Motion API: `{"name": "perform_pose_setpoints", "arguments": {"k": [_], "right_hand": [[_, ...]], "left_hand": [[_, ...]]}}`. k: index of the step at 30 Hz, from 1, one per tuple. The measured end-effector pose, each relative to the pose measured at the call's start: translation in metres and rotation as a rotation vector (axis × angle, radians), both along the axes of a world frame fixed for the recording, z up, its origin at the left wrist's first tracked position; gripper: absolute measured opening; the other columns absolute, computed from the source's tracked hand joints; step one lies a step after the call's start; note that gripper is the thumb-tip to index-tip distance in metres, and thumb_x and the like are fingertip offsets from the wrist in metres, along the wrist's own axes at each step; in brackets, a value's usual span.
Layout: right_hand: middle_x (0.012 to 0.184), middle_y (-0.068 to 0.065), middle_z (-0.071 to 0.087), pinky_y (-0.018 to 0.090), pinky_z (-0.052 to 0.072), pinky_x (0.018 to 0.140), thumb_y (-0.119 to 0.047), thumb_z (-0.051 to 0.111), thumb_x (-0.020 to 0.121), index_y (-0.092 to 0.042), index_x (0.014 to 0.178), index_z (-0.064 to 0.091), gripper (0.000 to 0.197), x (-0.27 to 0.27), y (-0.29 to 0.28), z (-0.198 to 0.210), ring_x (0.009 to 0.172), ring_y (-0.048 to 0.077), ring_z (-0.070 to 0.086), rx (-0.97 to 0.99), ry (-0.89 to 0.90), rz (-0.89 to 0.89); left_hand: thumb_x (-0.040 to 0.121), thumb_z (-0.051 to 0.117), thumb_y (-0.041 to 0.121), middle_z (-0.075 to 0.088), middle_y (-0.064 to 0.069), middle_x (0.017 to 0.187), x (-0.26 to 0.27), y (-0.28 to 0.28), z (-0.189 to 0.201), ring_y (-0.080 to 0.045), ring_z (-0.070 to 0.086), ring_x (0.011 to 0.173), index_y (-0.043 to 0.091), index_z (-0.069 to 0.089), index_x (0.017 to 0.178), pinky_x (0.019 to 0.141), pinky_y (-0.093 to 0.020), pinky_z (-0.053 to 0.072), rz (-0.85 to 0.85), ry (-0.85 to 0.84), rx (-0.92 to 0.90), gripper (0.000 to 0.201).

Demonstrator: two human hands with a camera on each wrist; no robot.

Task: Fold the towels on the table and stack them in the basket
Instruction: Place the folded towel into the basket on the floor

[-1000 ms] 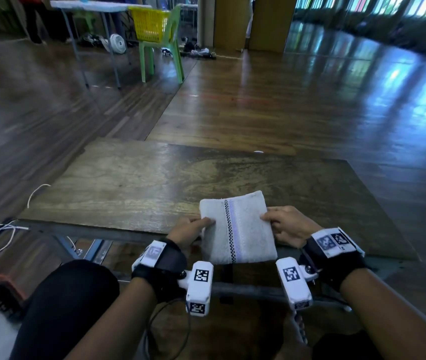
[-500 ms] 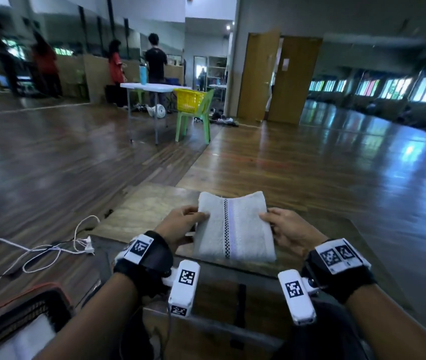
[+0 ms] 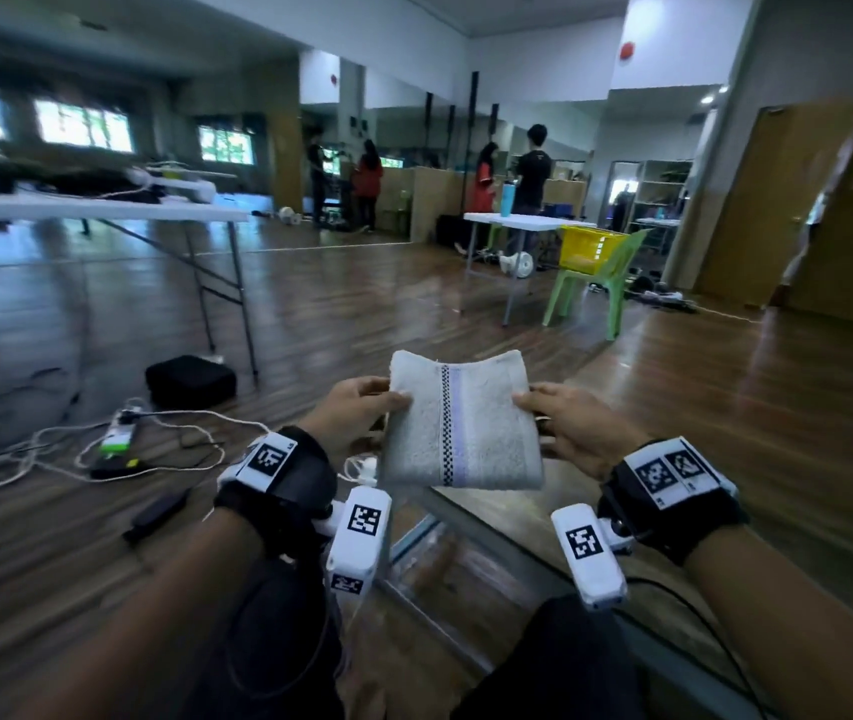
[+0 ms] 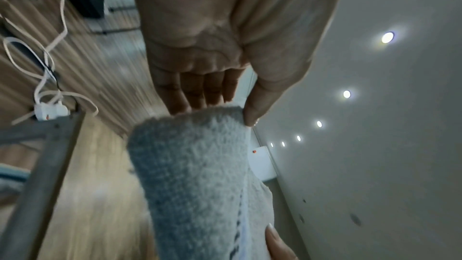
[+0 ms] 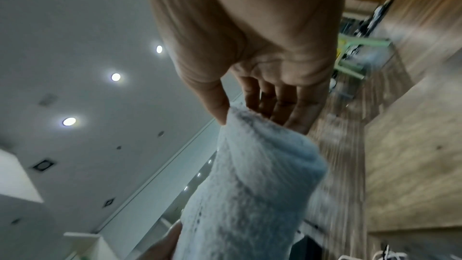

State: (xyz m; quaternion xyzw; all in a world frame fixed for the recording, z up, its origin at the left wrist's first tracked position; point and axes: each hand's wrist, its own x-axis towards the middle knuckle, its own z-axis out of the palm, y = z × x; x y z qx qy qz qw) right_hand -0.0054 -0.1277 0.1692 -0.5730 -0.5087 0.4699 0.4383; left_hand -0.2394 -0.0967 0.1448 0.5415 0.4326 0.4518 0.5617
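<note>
Two hands hold one folded towel in the air in the head view: the left hand pinches its left edge and the right hand its right edge, so the towel lies directly between them, equally near to each, its checkered stripe running away from the person. Below the towel a grey table frame crosses at a slant, with open wooden floor to the left of the towel broken only by cables and a black case. The basket is not in view here, so I cannot tell which way from the towel it lies; I judge the carry will need a turn toward it. In the left wrist view the left hand's thumb presses the towel's top while the fingers lie under its edge, with the table frame just left of the towel. In the right wrist view the right hand pinches the towel the same way, thumb above, fingers beneath, with floor to the right of the towel.
</note>
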Motion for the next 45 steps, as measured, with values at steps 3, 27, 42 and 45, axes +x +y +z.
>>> {"name": "perform_pose_setpoints", "arguments": {"k": [3,27,42,45], "right_hand": [[0.094,0.008,0.063,0.033,0.051,0.065,-0.018,0.053,0.094,-0.008,0.112,0.057,0.022,-0.038,0.025,-0.008,0.080,0.022,0.060,0.003,-0.021,0.112],[0.084,0.012,0.057,0.041,0.050,0.079,-0.018,0.057,0.074,-0.013,0.069,0.054,0.008,-0.241,0.162,-0.313,0.079,0.027,0.054,-0.608,-0.324,0.333],[0.085,0.012,0.055,0.028,0.035,0.059,-0.015,0.049,0.087,0.001,0.095,0.063,0.024,-0.303,0.301,-0.460,0.059,0.017,0.045,-0.565,-0.582,0.334],[0.081,0.011,0.055,0.028,0.034,0.066,-0.015,0.050,0.086,0.002,0.083,0.062,0.021,-0.304,0.313,-0.475,0.058,0.019,0.045,-0.604,-0.557,0.303]], "left_hand": [[0.088,0.060,0.009,0.059,-0.003,0.089,-0.038,-0.003,-0.006,-0.013,0.053,0.069,0.008,0.058,0.114,0.043,-0.017,0.045,0.126,-0.026,-0.009,0.026],[0.091,0.048,-0.006,0.057,-0.004,0.057,-0.204,0.061,-0.276,-0.001,0.048,0.028,0.010,0.054,0.075,0.030,-0.010,0.034,0.473,0.195,-0.662,0.023],[0.067,0.055,0.014,0.060,-0.009,0.088,-0.237,0.208,-0.455,-0.021,0.057,0.081,0.006,0.067,0.086,0.065,-0.023,0.045,0.555,0.352,-0.699,0.024],[0.065,0.053,0.014,0.059,-0.009,0.087,-0.236,0.221,-0.472,-0.021,0.057,0.080,0.014,0.059,0.076,0.069,-0.026,0.044,0.575,0.364,-0.713,0.013]]}}
